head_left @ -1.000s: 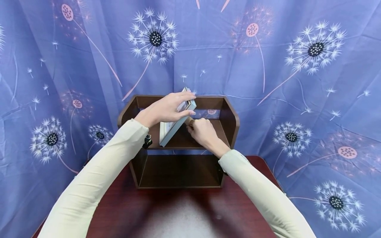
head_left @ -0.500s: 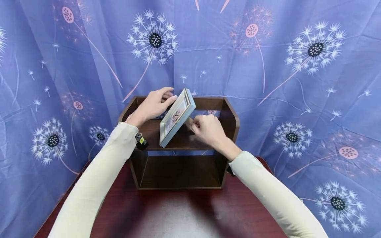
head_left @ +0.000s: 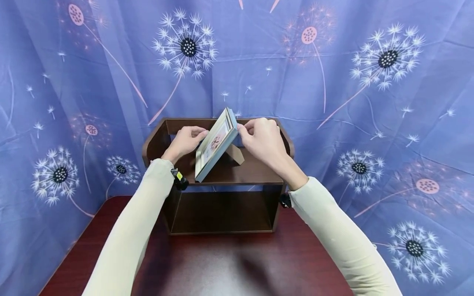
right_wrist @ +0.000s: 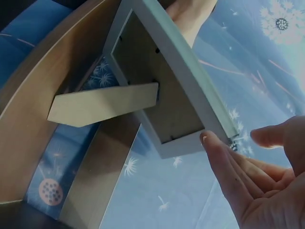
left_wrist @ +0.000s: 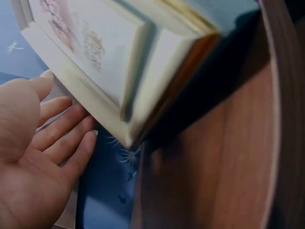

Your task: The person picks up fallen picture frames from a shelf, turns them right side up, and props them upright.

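Observation:
A picture frame [head_left: 216, 144] with a pale blue edge and a pink flower print leans back on the upper shelf [head_left: 255, 174] of a brown rack. Behind it, a tan support leg [right_wrist: 105, 105] is folded out from the frame's back and rests on the shelf. My left hand [head_left: 185, 142] is at the frame's left side, its fingers [left_wrist: 71, 138] loosely extended beside the edge. At the upper right corner is my right hand [head_left: 263, 137]. In the right wrist view, one fingertip [right_wrist: 206, 137] touches the frame's back while the thumb stands apart from the corner.
The rack's raised right side [head_left: 285, 142] and left side [head_left: 153, 142] flank the shelf. Beneath it lies a lower compartment [head_left: 222, 211]. A dark red table [head_left: 185, 259] bears the rack, with a blue dandelion-print curtain [head_left: 252, 78] behind.
My left hand has come off the frame's top and moved down to its left side. My right hand has risen from the support leg to the frame's upper right corner. The frame keeps its lean.

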Motion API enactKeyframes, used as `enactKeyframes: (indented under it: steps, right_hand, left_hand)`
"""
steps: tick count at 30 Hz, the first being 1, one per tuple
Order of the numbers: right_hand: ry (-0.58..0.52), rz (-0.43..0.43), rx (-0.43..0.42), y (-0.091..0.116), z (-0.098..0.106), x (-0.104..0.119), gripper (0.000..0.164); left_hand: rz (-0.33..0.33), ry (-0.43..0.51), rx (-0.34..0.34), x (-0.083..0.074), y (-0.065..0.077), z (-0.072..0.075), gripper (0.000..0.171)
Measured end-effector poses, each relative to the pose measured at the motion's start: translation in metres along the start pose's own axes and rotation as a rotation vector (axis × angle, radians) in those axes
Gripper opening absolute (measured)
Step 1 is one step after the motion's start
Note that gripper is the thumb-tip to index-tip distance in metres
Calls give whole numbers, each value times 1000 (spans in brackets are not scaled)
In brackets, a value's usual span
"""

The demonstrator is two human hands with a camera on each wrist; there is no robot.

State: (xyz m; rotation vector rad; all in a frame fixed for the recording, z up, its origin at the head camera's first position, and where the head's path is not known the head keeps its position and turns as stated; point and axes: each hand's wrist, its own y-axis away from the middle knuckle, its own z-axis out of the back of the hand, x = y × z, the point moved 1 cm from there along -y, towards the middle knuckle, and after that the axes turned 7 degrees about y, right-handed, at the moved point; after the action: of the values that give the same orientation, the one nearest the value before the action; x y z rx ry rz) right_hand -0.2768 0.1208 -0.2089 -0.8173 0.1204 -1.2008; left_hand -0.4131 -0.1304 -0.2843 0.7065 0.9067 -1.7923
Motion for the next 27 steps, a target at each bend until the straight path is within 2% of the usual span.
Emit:
enactKeyframes:
  steps: [6, 12, 17, 22, 27]
  right_hand:
    - [44, -38, 10, -1, -6, 12, 40]
    - [85, -62, -9, -1, -12, 17, 39]
    - [92, -77, -4, -2, -13, 14, 38]
    - [100, -81, 1, -5, -11, 8, 36]
    - [90, -106, 9, -9, -9, -1, 35]
  left_hand:
    - [23, -5, -18, 7, -1, -5, 44]
    - [4, -15, -42, 16, 1, -6, 40]
    - [-4, -16, -48, 17, 4, -5, 35]
    - [12, -34, -37, 18, 8, -1, 37]
    - [-11, -42, -41, 20, 12, 1, 38]
